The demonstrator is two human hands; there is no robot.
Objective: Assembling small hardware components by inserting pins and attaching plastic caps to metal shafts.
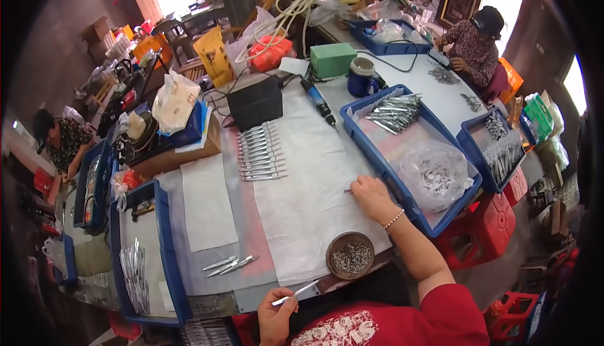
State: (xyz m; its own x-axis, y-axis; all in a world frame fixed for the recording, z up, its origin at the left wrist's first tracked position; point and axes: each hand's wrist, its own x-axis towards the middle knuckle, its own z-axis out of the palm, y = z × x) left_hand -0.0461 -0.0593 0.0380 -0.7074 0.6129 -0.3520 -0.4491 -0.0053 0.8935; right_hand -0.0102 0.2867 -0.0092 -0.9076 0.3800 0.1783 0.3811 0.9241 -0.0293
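My left hand (pixel 275 316) is at the table's front edge, its fingers closed around a slim, pale silvery rod (pixel 304 292) that points up to the right. Reaching over the white cloth (pixel 302 207), my right hand (pixel 372 198) has its fingers pinched together. A small dark tip shows at the fingertips, too small to name. Between my arms stands a round brown bowl (pixel 335 272) of small metal pieces. Several slim silvery parts (pixel 259 151) lie in a neat row on the cloth's far left. Three or so similar rods (pixel 231 264) rest near the front edge.
A blue tray (pixel 412 195) with metal parts and a plastic bag flanks my right hand. Another blue tray (pixel 165 245) stands left. Farther back are a blue electric screwdriver (pixel 318 103), a black box (pixel 255 103) and a blue mug (pixel 362 81). Two other people sit at far left and right.
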